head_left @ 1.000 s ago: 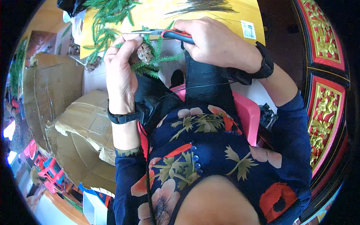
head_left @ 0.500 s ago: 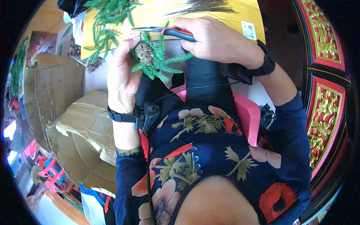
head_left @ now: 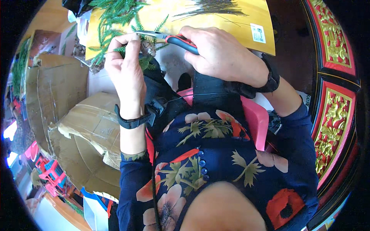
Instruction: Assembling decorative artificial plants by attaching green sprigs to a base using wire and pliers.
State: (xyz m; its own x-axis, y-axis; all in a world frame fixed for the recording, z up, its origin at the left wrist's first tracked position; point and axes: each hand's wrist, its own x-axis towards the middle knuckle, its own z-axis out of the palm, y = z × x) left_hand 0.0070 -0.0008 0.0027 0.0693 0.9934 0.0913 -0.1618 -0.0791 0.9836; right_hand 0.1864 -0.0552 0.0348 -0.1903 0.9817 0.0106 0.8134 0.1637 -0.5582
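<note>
My right hand [head_left: 219, 56] grips a pair of long-nosed pliers [head_left: 181, 41] with black and red handles. The jaws point left and reach the thumb and forefinger of my left hand [head_left: 126, 71]. Those fingers are pinched together on an artificial pine sprig [head_left: 147, 64] bearing a brown pine cone [head_left: 148, 48]. The cone sits just under the jaws and is partly covered by them. What exactly lies between the plier tips is too small to make out.
On the yellow board [head_left: 258, 15] ahead lie more green pine sprigs [head_left: 119, 13] and a bundle of thin dark wires [head_left: 210, 8]. An open cardboard box [head_left: 90, 127] stands at my left. Carved red-and-gold panels [head_left: 333, 127] line the right. I sit on a pink chair [head_left: 256, 121].
My left hand has turned and closed its fingers near the plier tips. The sprig and cone have rotated, with the cone now partly hidden. The pliers have shifted slightly downward.
</note>
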